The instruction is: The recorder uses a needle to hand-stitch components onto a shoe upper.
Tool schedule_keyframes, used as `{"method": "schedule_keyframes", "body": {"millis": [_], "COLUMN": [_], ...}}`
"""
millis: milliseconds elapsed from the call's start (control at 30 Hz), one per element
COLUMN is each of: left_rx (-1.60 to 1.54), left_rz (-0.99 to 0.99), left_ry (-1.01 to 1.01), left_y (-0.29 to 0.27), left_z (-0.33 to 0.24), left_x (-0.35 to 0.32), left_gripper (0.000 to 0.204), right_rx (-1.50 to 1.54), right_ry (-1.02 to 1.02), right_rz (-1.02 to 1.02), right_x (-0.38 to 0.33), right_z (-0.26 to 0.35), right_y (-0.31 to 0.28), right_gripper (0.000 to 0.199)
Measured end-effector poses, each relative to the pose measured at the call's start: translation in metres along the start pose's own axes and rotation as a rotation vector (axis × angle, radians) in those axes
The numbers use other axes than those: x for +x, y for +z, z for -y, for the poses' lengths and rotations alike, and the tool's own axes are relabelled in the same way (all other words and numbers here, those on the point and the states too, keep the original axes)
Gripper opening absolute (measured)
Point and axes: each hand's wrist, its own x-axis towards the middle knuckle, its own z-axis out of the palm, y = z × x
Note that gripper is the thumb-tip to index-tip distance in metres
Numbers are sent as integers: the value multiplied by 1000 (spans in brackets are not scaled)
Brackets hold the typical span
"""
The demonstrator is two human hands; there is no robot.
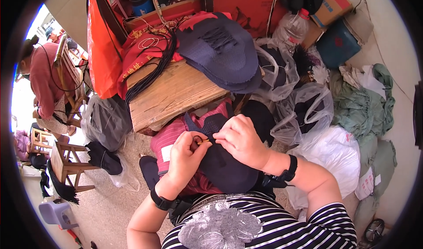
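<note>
Cluttered ground fills the frame: speckled floor [110, 205] at lower left, and a worn wooden tabletop [176, 94] above the middle, carrying a stack of dark blue fabric pieces [220, 50] and a bundle of black cords [152, 74]. Clear plastic bags [304, 108] of dark material sit at right of centre, with a white bag [335, 156] below them and green sacks [365, 108] at far right.

At centre, a dark blue fabric piece [224, 165] lies on the person's lap over a red striped cloth [169, 138]. The left hand [187, 154] is closed in a pinch on a small tan, stick-like tool [203, 141], held against the fabric. The right hand [240, 141] rests curled on the fabric's upper edge, fingers pressing it down, just beside the left hand. Both wrists wear black bands.

At far left another person in a pink top [42, 79] sits near wooden stools [61, 161].
</note>
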Motion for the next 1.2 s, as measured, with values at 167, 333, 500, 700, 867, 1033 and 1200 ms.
{"method": "schedule_keyframes", "body": {"millis": [167, 333, 500, 700, 867, 1033, 1200], "left_rx": [189, 242, 228, 264, 314, 306, 304], "left_rz": [30, -10, 43, 113, 62, 53, 166], "left_ry": [58, 86, 23, -52, 91, 112, 25], "left_y": [4, 5, 2, 0, 4, -2, -8], "left_z": [-2, -4, -7, -6, -1, 6, -7], "left_x": [-2, 1, 8, 11, 3, 1, 6], "left_gripper": [44, 52, 53, 51, 50, 50, 54], "right_rx": [-328, -526, -298, 96, 246, 94, 42], "right_ry": [-381, -510, -328, -212, -175, -148, 97], "right_rz": [160, 223, 377, 490, 568, 512, 351], "right_x": [18, 23, 26, 32, 17, 0, -16], "right_z": [-9, -22, -28, -43, -46, -41, -25], "right_y": [-11, -26, -28, -17, -26, -60, -58], "right_gripper": [16, 14, 19, 32, 34, 31, 25]}}
